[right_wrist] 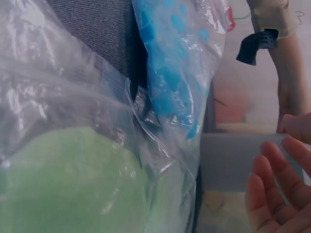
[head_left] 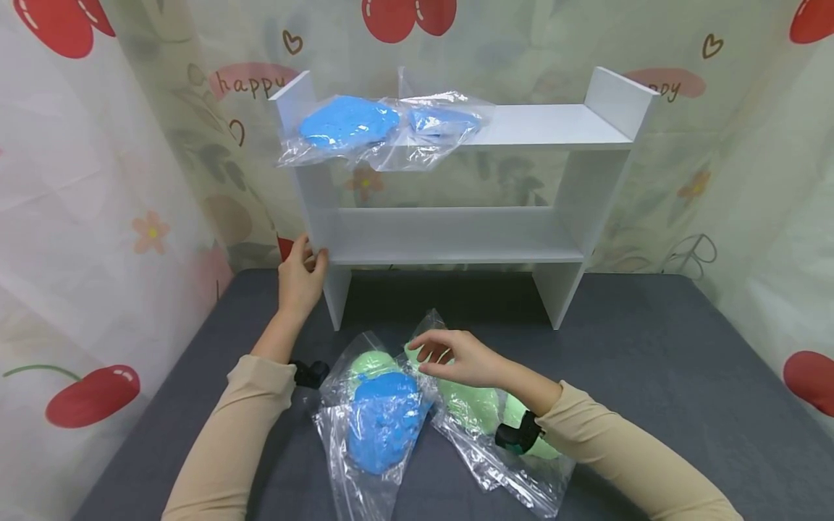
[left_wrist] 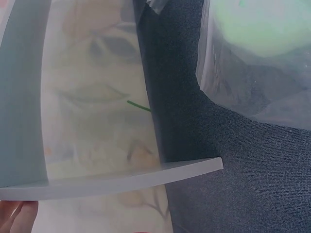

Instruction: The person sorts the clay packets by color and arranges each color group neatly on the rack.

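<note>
My left hand [head_left: 302,278] touches the outer face of the left side panel of a white two-tier shelf [head_left: 456,235]; in the left wrist view its fingers [left_wrist: 18,216] show only on that side. My right hand [head_left: 465,358], holding nothing, hovers over the bags with loosely bent fingers. Below and left of it lies a clear zip bag of soft blue stuff [head_left: 384,423], overlapping a bag of green stuff [head_left: 373,362]. More clear bags of green stuff [head_left: 470,407] lie under my right hand and forearm. On the shelf's top board, two bags of blue stuff [head_left: 350,121] lie at the left.
The shelf stands on a dark grey cloth-covered table [head_left: 651,347], near its back edge. Printed curtains [head_left: 163,217] hang behind and on both sides. A thin cord [head_left: 693,250] hangs at the back right. Each wrist wears a black camera [head_left: 519,434].
</note>
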The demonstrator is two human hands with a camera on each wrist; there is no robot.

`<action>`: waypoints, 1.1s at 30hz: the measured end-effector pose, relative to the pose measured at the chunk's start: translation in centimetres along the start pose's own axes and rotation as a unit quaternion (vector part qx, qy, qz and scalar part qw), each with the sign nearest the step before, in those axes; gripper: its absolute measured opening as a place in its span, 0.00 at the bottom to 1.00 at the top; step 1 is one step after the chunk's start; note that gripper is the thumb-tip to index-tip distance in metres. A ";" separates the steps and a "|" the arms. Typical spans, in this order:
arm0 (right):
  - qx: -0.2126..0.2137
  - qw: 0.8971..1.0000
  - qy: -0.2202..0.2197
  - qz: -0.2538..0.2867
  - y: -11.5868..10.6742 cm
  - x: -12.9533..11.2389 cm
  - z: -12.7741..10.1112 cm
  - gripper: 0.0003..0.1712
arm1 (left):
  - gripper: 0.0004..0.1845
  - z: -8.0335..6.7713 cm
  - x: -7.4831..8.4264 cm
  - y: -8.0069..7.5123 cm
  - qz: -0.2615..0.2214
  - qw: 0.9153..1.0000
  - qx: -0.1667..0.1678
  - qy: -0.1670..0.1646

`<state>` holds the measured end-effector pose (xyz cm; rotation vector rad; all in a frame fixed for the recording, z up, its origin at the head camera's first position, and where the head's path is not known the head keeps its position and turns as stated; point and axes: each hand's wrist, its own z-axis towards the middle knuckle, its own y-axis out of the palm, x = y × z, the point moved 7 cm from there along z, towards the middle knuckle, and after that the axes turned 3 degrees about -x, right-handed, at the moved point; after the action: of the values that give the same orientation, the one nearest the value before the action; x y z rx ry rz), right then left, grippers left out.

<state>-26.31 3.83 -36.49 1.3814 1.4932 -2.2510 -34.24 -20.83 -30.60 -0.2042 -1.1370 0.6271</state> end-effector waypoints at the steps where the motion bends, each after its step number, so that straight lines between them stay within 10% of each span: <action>1: -0.005 1.000 0.001 0.001 0.2 0.0 0.1 0.20 | 0.23 0.0 0.0 0.0 -0.001 1.000 -0.001 0.000; 33: -0.090 0.994 0.036 -0.043 4.6 2.0 2.0 0.53 | 0.23 0.0 -0.2 0.1 -0.009 1.000 -0.003 0.005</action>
<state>-26.28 0.67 -40.82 1.3833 1.7631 -2.0723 -34.32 -20.86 -30.85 -0.2018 -1.1312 0.6053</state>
